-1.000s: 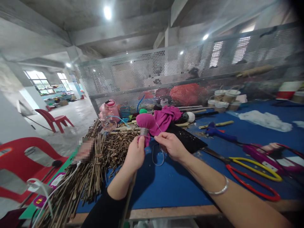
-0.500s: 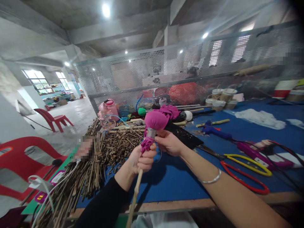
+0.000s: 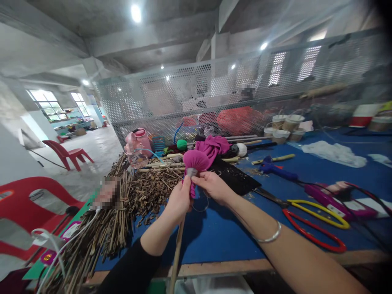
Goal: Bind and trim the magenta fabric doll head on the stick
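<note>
A magenta cloth bundle [image 3: 195, 160] forms a rounded head on top of a wooden stick [image 3: 177, 253]. Grey binding [image 3: 191, 172] wraps the neck under the head. My left hand [image 3: 180, 198] is closed round the stick and the gathered cloth, its thumb pressed up by the binding. On the other side, my right hand [image 3: 214, 185] pinches at the binding; what lies between its fingertips is too small to make out. Below the hands hangs a thin loop of wire or thread [image 3: 202, 209]. More magenta cloth [image 3: 212, 149] lies just behind the head.
Bundled dry stalks [image 3: 119, 216] cover the table's left side. To the right are large scissors [image 3: 315, 212] with red and yellow handles, a black board [image 3: 235, 175], a blue-handled tool [image 3: 280, 169] and a purple power strip [image 3: 337, 204]. A perforated metal screen [image 3: 171, 94] stands behind.
My left hand has shifted up the stick, its thumb now at the binding. The cloth head has moved slightly left and down, and the stick stands more upright. My right hand stays by the binding.
</note>
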`<act>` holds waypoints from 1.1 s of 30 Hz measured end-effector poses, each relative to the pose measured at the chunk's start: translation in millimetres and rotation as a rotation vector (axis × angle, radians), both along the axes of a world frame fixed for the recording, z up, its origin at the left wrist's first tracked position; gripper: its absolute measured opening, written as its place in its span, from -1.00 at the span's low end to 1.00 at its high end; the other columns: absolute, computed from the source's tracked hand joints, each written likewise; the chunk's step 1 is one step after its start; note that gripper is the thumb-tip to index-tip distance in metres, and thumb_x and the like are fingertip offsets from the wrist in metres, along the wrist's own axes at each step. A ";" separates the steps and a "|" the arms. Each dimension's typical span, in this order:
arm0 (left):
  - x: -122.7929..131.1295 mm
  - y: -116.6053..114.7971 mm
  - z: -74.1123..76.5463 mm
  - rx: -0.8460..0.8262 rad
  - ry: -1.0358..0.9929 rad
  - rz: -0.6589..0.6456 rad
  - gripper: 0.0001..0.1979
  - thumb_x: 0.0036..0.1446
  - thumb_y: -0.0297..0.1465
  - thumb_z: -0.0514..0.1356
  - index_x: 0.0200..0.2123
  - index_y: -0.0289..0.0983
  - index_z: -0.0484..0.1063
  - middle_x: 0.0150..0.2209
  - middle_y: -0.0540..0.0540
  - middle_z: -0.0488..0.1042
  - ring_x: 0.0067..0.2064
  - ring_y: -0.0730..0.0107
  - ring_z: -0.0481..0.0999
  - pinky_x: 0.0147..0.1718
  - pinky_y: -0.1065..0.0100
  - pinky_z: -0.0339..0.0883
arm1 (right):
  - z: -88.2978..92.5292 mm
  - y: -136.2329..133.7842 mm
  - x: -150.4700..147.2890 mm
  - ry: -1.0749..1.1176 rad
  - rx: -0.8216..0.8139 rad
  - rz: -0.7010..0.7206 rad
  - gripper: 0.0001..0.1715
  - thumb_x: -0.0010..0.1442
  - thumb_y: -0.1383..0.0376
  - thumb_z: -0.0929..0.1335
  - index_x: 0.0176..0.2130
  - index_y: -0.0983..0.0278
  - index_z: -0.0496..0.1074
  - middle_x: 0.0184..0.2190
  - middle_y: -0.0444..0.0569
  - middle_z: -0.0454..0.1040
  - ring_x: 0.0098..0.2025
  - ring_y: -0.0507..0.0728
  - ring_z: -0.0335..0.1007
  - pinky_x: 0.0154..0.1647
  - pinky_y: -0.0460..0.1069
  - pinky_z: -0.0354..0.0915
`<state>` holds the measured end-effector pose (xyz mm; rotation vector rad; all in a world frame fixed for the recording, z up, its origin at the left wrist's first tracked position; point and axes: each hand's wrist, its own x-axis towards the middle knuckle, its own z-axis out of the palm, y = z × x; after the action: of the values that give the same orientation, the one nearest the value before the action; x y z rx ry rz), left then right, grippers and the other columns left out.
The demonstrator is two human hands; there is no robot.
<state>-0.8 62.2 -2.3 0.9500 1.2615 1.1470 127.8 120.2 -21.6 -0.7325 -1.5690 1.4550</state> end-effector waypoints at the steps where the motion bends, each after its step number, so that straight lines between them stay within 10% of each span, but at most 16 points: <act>1: -0.2 0.5 -1.1 -0.001 -0.014 0.020 -0.54 0.15 0.05 0.00 -0.49 -0.25 0.16 -0.67 0.16 0.08 -0.73 0.67 -0.03 -0.76 0.56 -0.22 | 1.1 -0.5 0.1 -0.022 0.025 -0.044 -0.55 -0.10 0.00 0.46 -0.44 0.34 0.40 -0.68 -0.23 0.24 -0.64 -0.08 0.01 -0.64 -0.12 -0.07; 9: -19.1 3.9 -2.4 -0.014 -0.249 -0.069 -0.42 0.14 0.12 -0.12 -0.45 -0.30 0.26 -0.68 0.17 -0.03 -0.72 0.70 -0.15 -0.77 0.60 -0.26 | 4.7 -2.9 2.7 0.026 -0.026 -0.089 -0.55 -0.16 0.03 0.49 -0.58 0.29 0.30 -0.77 -0.32 0.06 -0.72 -0.13 -0.17 -0.70 -0.13 -0.24; 21: -25.7 3.2 -19.3 -0.434 -0.710 -0.700 -0.51 0.23 -0.06 -0.08 -0.62 -0.27 0.04 -0.70 0.19 -0.13 -0.72 0.75 -0.36 -0.81 0.69 -0.40 | -6.6 0.7 7.3 0.033 -0.243 0.278 -0.44 -0.25 0.04 0.54 -0.34 0.33 0.41 -0.74 -0.32 0.14 -0.75 -0.16 -0.22 -0.73 -0.14 -0.30; 28: -11.0 7.5 -17.8 -0.202 -0.302 -0.056 -0.39 0.20 0.08 -0.22 -0.31 -0.31 0.34 -0.56 -0.04 0.38 -0.66 0.51 0.36 -0.73 0.51 0.24 | -10.2 7.3 0.3 -0.018 -0.212 0.151 -0.50 -0.14 -0.02 0.47 -0.48 0.32 0.32 -0.79 -0.34 0.05 -0.77 -0.14 -0.26 -0.75 -0.13 -0.32; 33: -5.2 1.4 -21.9 -0.031 -0.051 -0.052 -0.50 0.14 0.08 -0.03 -0.27 -0.27 0.28 -0.50 0.01 0.40 -0.66 0.57 0.32 -0.72 0.53 0.15 | -16.3 8.4 -5.7 -0.047 -0.171 0.013 -0.49 -0.11 -0.04 0.45 -0.56 0.29 0.23 -0.78 -0.31 0.11 -0.77 -0.13 -0.18 -0.76 -0.13 -0.26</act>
<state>-6.0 63.6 -24.2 0.9196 1.2034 1.1011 122.1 128.6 -38.0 -0.8622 -1.4993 1.6057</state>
